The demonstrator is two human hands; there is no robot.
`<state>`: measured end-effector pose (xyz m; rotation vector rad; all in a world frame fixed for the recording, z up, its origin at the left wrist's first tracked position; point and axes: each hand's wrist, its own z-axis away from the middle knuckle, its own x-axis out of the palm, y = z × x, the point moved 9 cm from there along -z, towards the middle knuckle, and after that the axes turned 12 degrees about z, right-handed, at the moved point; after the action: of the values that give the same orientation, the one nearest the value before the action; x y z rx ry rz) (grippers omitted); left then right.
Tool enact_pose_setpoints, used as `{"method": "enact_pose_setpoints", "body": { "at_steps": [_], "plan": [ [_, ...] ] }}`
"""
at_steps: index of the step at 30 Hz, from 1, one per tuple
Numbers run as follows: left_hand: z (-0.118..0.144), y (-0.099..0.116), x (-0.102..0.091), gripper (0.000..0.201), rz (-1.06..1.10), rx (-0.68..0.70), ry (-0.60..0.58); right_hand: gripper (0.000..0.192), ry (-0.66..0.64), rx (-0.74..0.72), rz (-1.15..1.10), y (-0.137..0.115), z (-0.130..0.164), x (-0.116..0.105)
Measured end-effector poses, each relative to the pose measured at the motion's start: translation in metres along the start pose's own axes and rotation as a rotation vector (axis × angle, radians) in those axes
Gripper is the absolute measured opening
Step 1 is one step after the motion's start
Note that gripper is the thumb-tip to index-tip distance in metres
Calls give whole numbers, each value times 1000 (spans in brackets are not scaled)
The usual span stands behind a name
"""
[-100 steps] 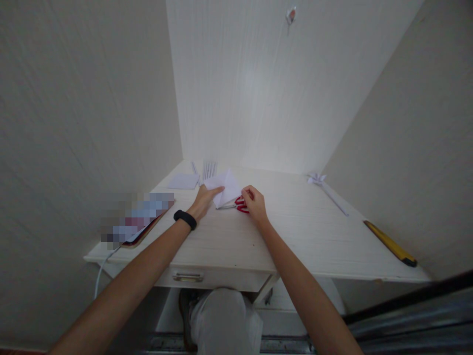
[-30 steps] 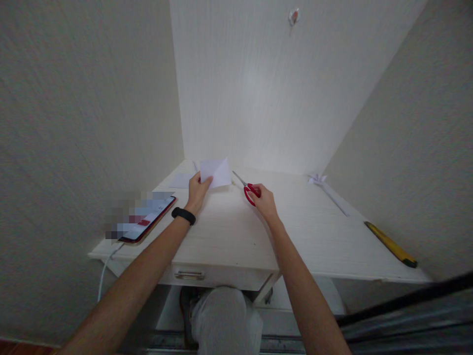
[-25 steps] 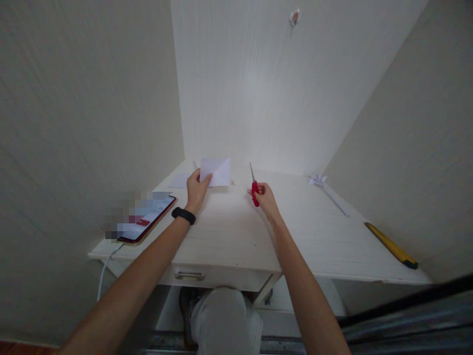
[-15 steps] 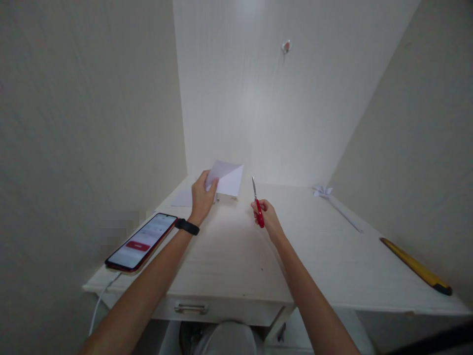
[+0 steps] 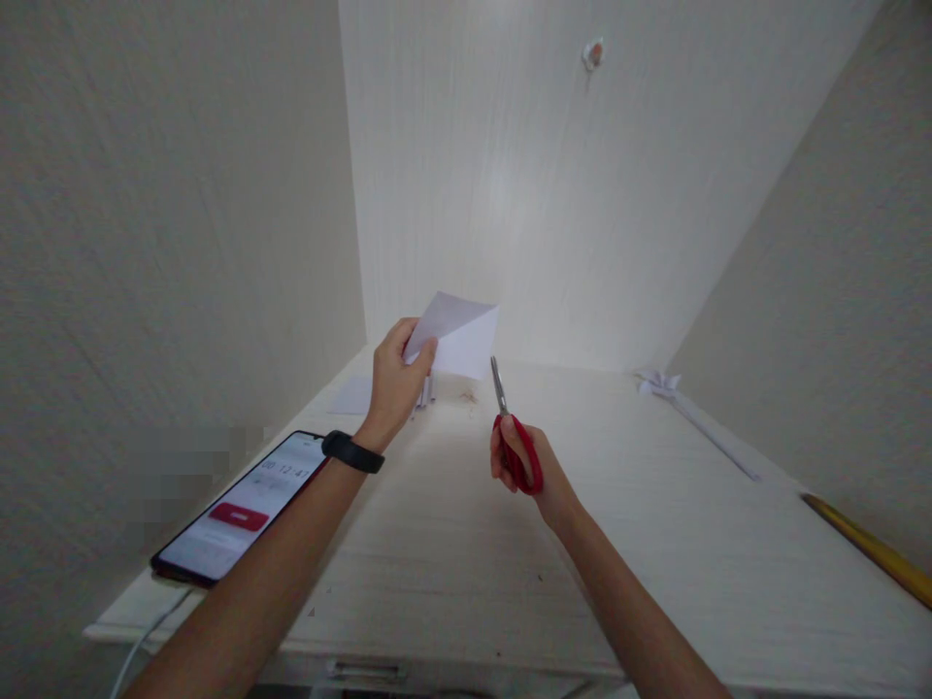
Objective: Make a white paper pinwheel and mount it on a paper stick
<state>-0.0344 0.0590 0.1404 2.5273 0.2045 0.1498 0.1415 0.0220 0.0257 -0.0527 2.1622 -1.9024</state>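
Note:
My left hand [image 5: 395,381], with a black band on its wrist, pinches the left corner of a folded white paper [image 5: 460,336] and holds it up above the white desk [image 5: 466,524]. My right hand [image 5: 525,468] grips red-handled scissors [image 5: 512,437] with fingers through the loops. The blades point up, their tips just under the paper's lower right corner.
A phone [image 5: 244,505] with a lit screen lies at the desk's left front, a white cable hanging off the edge. A flat white sheet [image 5: 350,395] lies behind my left hand. A folded paper flower with a long stem [image 5: 688,408] and a yellow ruler [image 5: 870,549] lie at right.
Both hands rose off the desk: the left lifted the folded paper, the right picked up the scissors and turned the blades upward toward the paper. The camera moved closer to the desk.

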Motion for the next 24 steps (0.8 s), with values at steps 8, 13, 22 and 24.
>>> {"method": "enact_pose_setpoints", "body": {
  "at_steps": [8, 13, 22, 24],
  "plan": [
    [2, 8, -7, 13, -37, -6, 14, 55, -127, -156, -75, -13, 6, 9],
    [3, 10, -7, 12, -10, -27, 26, 52, -205, -134, 66, -10, 10, 22],
    [11, 18, -4, 12, -51, 12, 14, 53, -205, -96, 98, -13, 12, 23],
    [12, 20, -2, 12, -72, 34, 3, 53, -209, -89, 98, -14, 13, 24]
  ]
}}
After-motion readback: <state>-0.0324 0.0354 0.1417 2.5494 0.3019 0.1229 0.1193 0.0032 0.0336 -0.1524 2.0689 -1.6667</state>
